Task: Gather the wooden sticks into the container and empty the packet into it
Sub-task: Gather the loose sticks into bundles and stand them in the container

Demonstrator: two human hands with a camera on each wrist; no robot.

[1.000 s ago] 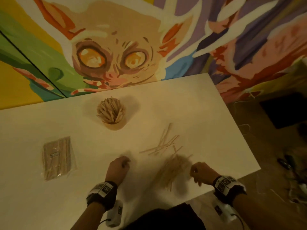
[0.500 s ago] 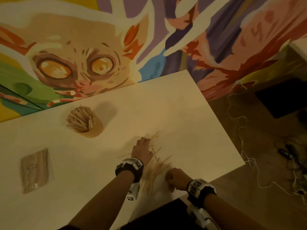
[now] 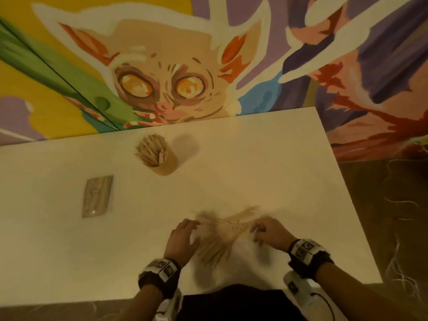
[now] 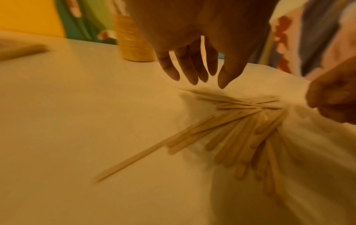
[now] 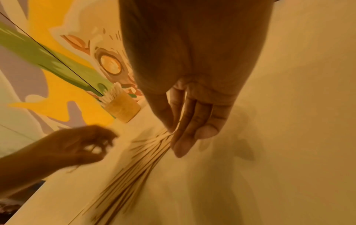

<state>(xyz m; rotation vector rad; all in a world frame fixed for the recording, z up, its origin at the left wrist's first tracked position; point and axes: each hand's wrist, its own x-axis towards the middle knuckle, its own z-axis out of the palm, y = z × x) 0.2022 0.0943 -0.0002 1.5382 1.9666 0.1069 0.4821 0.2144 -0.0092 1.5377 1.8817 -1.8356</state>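
- Pale wood: loose wooden sticks (image 3: 222, 237) lie fanned in a heap on the white table (image 3: 266, 172), near edge, between the two hands. The fan converges at its right end and splays toward the near left; one long stick (image 4: 138, 156) trails off alone.
- Left hand (image 3: 183, 239): fingers spread and fairly straight, hanging just over the far-left tips of the fan, holding nothing as far as the left wrist view shows.
- Right hand (image 3: 269, 232): fingers extended down and held together, tips against the converging right end of the heap (image 5: 158, 141). No clear pinch seen; motion blur hides the exact contact.
- Container (image 3: 162, 158): tan cylinder at far centre-left, well apart from the heap, already packed with upright sticks.
- Packet (image 3: 97, 196): clear sleeve of sticks, flat at mid-left, untouched and seemingly unopened.
- Judgement: step in hand is raking the spread into one bundle; a good part of the task is left, packet included.
- To do it well: sweep both hands inward so the sticks turn parallel, fetch in the stray one, square the ends against the table, then close round the middle of the bundle before lifting.
- Risk: the container looks crowded; feed the bundle in end-first, upright, or sticks may spill back.
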